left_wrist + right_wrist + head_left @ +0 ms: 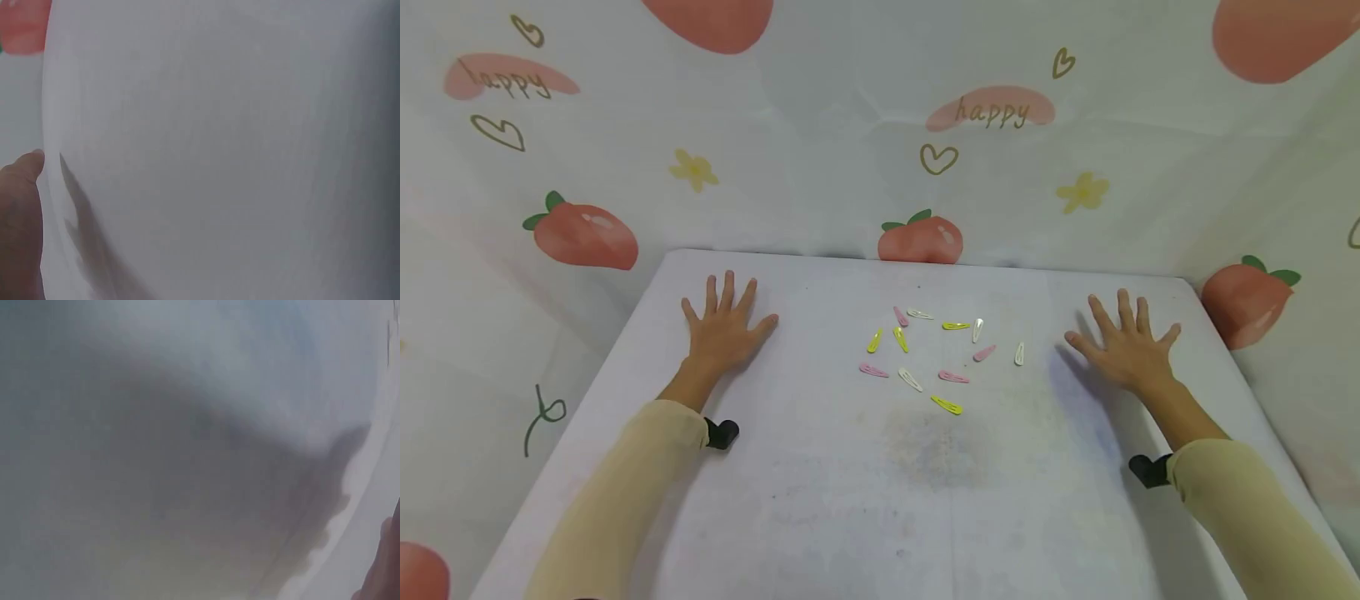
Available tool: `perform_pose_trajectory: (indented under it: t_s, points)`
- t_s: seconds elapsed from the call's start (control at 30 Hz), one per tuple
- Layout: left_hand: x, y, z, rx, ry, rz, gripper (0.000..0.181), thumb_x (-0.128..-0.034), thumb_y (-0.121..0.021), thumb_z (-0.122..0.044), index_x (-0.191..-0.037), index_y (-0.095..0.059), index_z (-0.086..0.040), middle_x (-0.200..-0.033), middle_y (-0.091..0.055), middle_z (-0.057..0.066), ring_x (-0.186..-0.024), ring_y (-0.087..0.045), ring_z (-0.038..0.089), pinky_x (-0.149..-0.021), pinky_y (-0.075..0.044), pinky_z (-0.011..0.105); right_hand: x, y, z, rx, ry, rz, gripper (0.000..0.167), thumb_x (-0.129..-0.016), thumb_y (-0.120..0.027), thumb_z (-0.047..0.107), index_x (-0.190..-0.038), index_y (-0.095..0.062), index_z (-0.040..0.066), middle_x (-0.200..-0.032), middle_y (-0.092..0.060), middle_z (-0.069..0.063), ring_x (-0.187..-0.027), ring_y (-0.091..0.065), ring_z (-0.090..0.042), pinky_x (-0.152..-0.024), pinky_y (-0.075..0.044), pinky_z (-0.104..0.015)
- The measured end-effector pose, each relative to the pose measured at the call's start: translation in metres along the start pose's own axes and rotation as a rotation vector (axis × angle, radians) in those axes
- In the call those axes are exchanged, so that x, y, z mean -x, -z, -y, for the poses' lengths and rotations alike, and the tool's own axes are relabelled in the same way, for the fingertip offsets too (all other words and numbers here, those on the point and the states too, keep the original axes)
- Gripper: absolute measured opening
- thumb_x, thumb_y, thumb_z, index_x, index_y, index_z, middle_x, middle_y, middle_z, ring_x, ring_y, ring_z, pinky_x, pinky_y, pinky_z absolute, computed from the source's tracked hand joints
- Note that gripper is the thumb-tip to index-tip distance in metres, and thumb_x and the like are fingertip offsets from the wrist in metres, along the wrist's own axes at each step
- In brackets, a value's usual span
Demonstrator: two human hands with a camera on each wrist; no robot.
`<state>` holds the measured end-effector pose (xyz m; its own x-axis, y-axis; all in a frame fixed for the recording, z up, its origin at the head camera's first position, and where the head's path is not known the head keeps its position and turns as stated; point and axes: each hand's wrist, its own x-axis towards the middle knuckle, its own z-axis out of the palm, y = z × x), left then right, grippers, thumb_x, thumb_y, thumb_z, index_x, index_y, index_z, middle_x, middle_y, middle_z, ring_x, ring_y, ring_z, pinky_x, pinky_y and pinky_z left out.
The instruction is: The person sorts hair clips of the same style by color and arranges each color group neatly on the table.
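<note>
Several small hair clips lie scattered on the white table between the hands, among them a yellow clip (947, 405), a pink clip (873, 370) and a white clip (911, 380). To their left, my left hand (721, 330) is spread with straight fingers and holds nothing; part of that hand (20, 225) shows at the left edge of the left wrist view. My right hand (1129, 348), right of the clips, is also spread and holds nothing. Only a sliver of the right hand (382, 562) appears in the right wrist view. No clip is touched by either hand.
The white table (820, 517) has a grey smudge near its middle. Behind it and at both sides hangs a light cloth (820, 167) printed with peaches, hearts and flowers. A black strap piece (722, 434) sits at the left cuff, another (1150, 471) at the right.
</note>
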<state>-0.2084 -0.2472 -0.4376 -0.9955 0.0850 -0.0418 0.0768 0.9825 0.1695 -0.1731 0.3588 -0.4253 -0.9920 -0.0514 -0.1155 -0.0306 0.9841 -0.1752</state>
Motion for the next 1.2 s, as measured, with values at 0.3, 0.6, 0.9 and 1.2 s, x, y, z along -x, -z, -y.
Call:
perform_pose_trajectory:
  t_s: [0.3, 0.6, 0.9, 1.2]
  points:
    - [0.004, -0.008, -0.042, -0.001, -0.12, -0.019, 0.079, -0.0986, -0.039, -0.062, -0.161, -0.017, -0.018, -0.166, 0.002, 0.015, -0.151, 0.01, 0.039, -0.108, 0.011, 0.073, 0.003, -0.008, 0.025, 0.014, 0.062, -0.003, 0.088, -0.095, -0.033, 0.072, -0.161, -0.008, 0.019, -0.163, 0.008, -0.026, -0.146, 0.01, -0.051, -0.096, 0.014, -0.082]
    - [0.014, -0.013, -0.082, -0.055, -0.265, -0.028, 0.078, -0.0969, -0.044, -0.063, -0.16, -0.023, -0.021, -0.167, -0.003, 0.012, -0.152, 0.007, 0.035, -0.11, 0.005, 0.072, 0.007, -0.014, 0.04, 0.032, 0.121, -0.007, 0.084, -0.096, -0.033, 0.07, -0.161, -0.014, 0.019, -0.164, 0.0, -0.025, -0.148, 0.003, -0.05, -0.098, 0.01, -0.082]
    - [0.029, -0.018, -0.118, -0.06, -0.448, -0.008, 0.072, -0.0966, -0.045, -0.063, -0.157, -0.032, -0.026, -0.167, -0.012, 0.008, -0.153, 0.0, 0.033, -0.11, -0.005, 0.073, 0.01, -0.018, 0.05, -0.041, 0.218, 0.006, 0.075, -0.098, -0.045, 0.061, -0.156, -0.032, 0.016, -0.162, -0.011, -0.027, -0.149, -0.002, -0.048, -0.104, 0.001, -0.079]
    - [0.036, -0.026, -0.147, -0.011, -0.584, 0.099, 0.07, -0.0958, -0.044, -0.066, -0.155, -0.036, -0.031, -0.167, -0.011, 0.004, -0.153, 0.001, 0.027, -0.111, -0.007, 0.071, 0.01, -0.026, 0.057, -0.138, 0.263, 0.006, 0.066, -0.097, -0.058, 0.046, -0.148, -0.045, 0.007, -0.154, -0.029, -0.032, -0.145, -0.015, -0.051, -0.107, -0.015, -0.074]
